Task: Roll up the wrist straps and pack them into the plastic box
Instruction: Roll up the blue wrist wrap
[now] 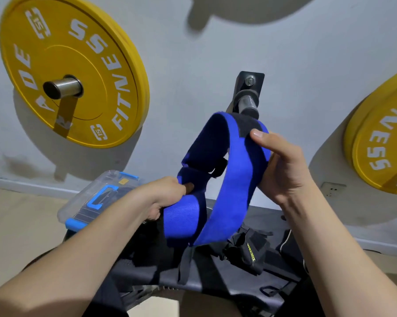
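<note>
The blue wrist strap [225, 179] loops slack between both hands: the left hand [167, 193] pinches its lower end, the right hand [282, 165] clasps the upper bend. It looks light, soft and floppy, so rolling probably needs a tight start from one end. The plastic box [85, 202] sits just beyond the left hand

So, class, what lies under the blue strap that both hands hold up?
Below the blue strap, black straps, one with yellow lettering, lie on a dark bench. The strap and the left hand cover the bench's middle, so whatever lies there cannot be seen.
</note>
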Demonstrator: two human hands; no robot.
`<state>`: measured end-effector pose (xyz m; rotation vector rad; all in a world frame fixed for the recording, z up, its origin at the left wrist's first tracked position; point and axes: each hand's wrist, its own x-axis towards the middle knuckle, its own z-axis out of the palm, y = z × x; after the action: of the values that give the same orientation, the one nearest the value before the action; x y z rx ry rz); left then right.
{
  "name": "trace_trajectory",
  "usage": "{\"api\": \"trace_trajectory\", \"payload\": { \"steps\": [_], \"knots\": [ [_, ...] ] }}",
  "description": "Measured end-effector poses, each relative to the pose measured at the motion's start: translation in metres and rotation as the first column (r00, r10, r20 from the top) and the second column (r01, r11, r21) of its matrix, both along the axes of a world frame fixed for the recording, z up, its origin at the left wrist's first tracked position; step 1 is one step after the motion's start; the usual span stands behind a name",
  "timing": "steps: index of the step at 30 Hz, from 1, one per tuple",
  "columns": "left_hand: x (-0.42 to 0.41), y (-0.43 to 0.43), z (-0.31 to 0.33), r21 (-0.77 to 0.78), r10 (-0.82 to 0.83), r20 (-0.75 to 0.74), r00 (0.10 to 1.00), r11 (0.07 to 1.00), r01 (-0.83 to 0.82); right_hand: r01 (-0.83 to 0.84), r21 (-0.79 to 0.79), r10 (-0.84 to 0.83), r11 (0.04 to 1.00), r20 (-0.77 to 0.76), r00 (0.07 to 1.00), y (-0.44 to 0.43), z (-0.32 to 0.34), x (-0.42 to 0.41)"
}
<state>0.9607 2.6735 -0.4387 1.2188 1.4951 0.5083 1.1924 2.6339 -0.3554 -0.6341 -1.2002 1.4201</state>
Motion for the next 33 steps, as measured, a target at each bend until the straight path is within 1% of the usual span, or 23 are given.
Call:
{"api": "trace_trajectory", "payload": {
  "steps": [3,4,6,9,11,12,13,14,16,17,18,19,21,22,23,24,25,27,28,30,31,33],
  "knots": [
    [-0.001,-0.01,0.003,-0.109,-0.013,0.005,1.0,0.994,0.013,0.003,0.053,-0.006,0.999,0.052,0.999,-0.009,0.004,0.002],
    [-0.001,-0.013,0.003,-0.119,-0.032,-0.014,0.999,0.992,0.03,-0.002,0.063,-0.003,0.998,0.08,0.997,-0.012,0.004,0.002],
    [0.0,-0.017,0.002,-0.057,-0.071,-0.111,0.991,0.996,0.065,0.028,0.024,-0.031,0.999,0.149,0.988,-0.013,0.001,-0.002],
    [0.0,-0.023,-0.005,0.073,-0.049,-0.281,0.959,0.995,0.073,0.218,-0.086,-0.181,0.972,0.31,0.933,-0.01,-0.01,-0.013],
    [-0.001,-0.024,-0.009,0.096,-0.053,-0.355,0.933,0.991,0.093,0.314,-0.142,-0.24,0.939,0.381,0.893,-0.006,-0.017,-0.019],
    [0.0,-0.023,-0.01,0.096,-0.059,-0.358,0.932,0.99,0.1,0.332,-0.169,-0.245,0.928,0.395,0.886,-0.004,-0.02,-0.022],
    [0.001,-0.023,-0.01,0.104,-0.051,-0.326,0.944,0.99,0.09,0.341,-0.197,-0.24,0.919,0.404,0.882,0.0,-0.023,-0.025],
    [0.003,-0.022,-0.006,0.113,-0.033,-0.256,0.966,0.992,0.064,0.342,-0.234,-0.228,0.91,0.408,0.884,0.004,-0.025,-0.027],
    [0.007,-0.019,0.007,0.078,-0.023,-0.04,0.999,0.997,0.026,0.332,-0.336,-0.197,0.881,0.379,0.904,0.014,-0.031,-0.031],
    [0.007,-0.017,0.014,0.049,-0.043,0.073,0.996,0.998,0.04,0.319,-0.384,-0.184,0.866,0.349,0.919,0.02,-0.032,-0.033],
    [0.007,-0.017,0.021,0.047,-0.082,0.15,0.985,0.996,0.076,0.305,-0.419,-0.178,0.855,0.316,0.932,0.025,-0.034,-0.035],
    [0.006,-0.018,0.026,0.086,-0.139,0.182,0.973,0.989,0.125,0.289,-0.441,-0.173,0.85,0.284,0.943,0.031,-0.034,-0.038],
    [0.002,-0.016,0.027,0.228,-0.241,0.178,0.954,0.953,0.198,0.252,-0.467,-0.16,0.847,0.229,0.96,0.038,-0.033,-0.042],
    [0.001,-0.015,0.026,0.296,-0.263,0.196,0.945,0.934,0.198,0.234,-0.471,-0.146,0.85,0.215,0.966,0.042,-0.033,-0.043],
    [0.002,-0.012,0.024,0.346,-0.245,0.228,0.942,0.925,0.156,0.217,-0.469,-0.131,0.856,0.209,0.969,0.045,-0.034,-0.044],
    [0.003,-0.01,0.024,0.379,-0.182,0.262,0.948,0.922,0.073,0.201,-0.461,-0.111,0.864,0.213,0.971,0.046,-0.035,-0.046],
    [0.004,-0.006,0.024,0.399,-0.087,0.291,0.953,0.916,-0.039,0.187,-0.442,-0.087,0.877,0.236,0.968,0.048,-0.035,-0.047],
    [0.004,0.002,0.025,0.415,0.111,0.331,0.937,0.875,-0.25,0.179,-0.361,-0.038,0.915,0.364,0.931,0.05,-0.036,-0.048],
    [0.003,0.008,0.024,0.421,0.164,0.348,0.923,0.853,-0.31,0.175,-0.3,-0.021,0.938,0.452,0.892,0.051,-0.036,-0.048],
    [-0.001,0.017,0.023,0.423,0.174,0.389,0.905,0.838,-0.344,0.17,-0.191,-0.028,0.967,0.582,0.813,0.052,-0.038,-0.047],
    [-0.002,0.02,0.023,0.422,0.141,0.415,0.899,0.845,-0.327,0.171,-0.152,-0.044,0.973,0.606,0.794,0.052,-0.04,-0.047],
    [-0.004,0.025,0.024,0.432,0.054,0.456,0.888,0.859,-0.274,0.18,-0.094,-0.087,0.979,0.609,0.789,0.053,-0.045,-0.045]
  ]
}}
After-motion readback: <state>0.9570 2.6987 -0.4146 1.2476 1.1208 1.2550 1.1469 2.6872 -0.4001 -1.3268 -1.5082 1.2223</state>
